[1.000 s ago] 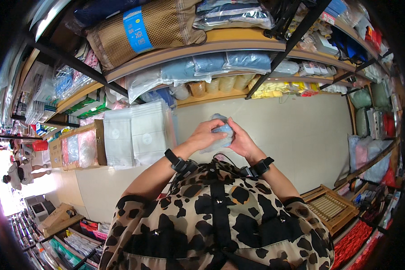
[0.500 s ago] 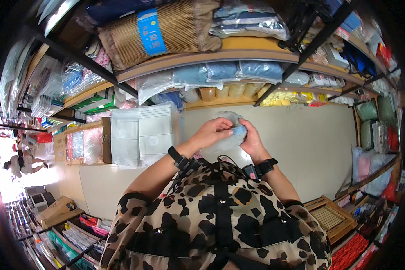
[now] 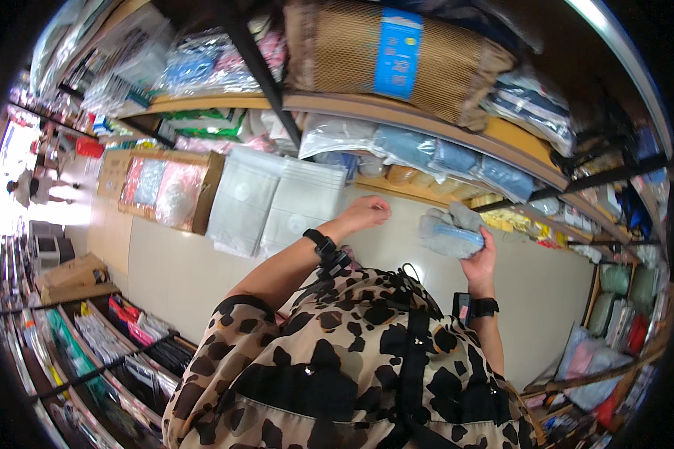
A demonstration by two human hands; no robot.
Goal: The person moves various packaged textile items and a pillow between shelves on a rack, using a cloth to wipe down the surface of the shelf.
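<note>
My right hand (image 3: 481,258) grips the edge of a crinkled clear plastic bag (image 3: 451,232) with something grey and light blue in it. What exactly the bag contains cannot be made out. To its left, apart from the bag, my left hand (image 3: 365,213) is held in the air with loosely bent fingers and nothing in them. It is nearest to two stacks of flat white plastic packs (image 3: 303,196) on the floor. Black straps with small devices circle both wrists.
An open cardboard box (image 3: 202,191) of pink and pale wrapped goods stands left of the white packs. Ahead, a shelf (image 3: 427,123) carries a rolled brown mesh mat (image 3: 344,56) and blue wrapped packs (image 3: 457,153). More racks line both sides. A person (image 3: 34,187) is far left.
My left hand has let go of the bag and drawn away from it. My right hand has carried the bag to the right. The view has turned leftward and tilted.
</note>
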